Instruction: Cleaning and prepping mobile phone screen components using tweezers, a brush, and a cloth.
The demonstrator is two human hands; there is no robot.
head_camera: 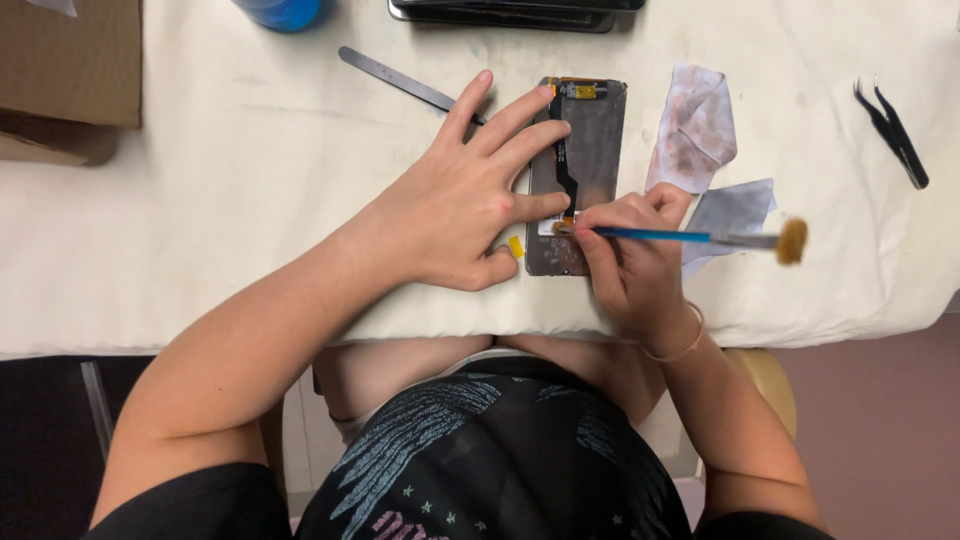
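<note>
Left hand [455,205]: spread flat, fingers pinning phone screen panel [590,150] to the table [200,220], steadying it. Right hand [635,260]: closed around blue-handled brush [700,237], handle tip set on the panel's near end, bristles pointing right. Right of panel: two smudged wipes [695,130]. Far right: black tweezers [893,132]. Far left: metal pry tool [395,78].

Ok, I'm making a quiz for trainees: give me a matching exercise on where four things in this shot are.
Things:
1. brush
2. tweezers
3. metal strip
4. phone panel

Places:
A. far right on the cloth
B. under the left hand's fingers
C. in the right hand
D. beyond the left hand's fingertips

Pairs: 1-C, 2-A, 3-D, 4-B
</note>
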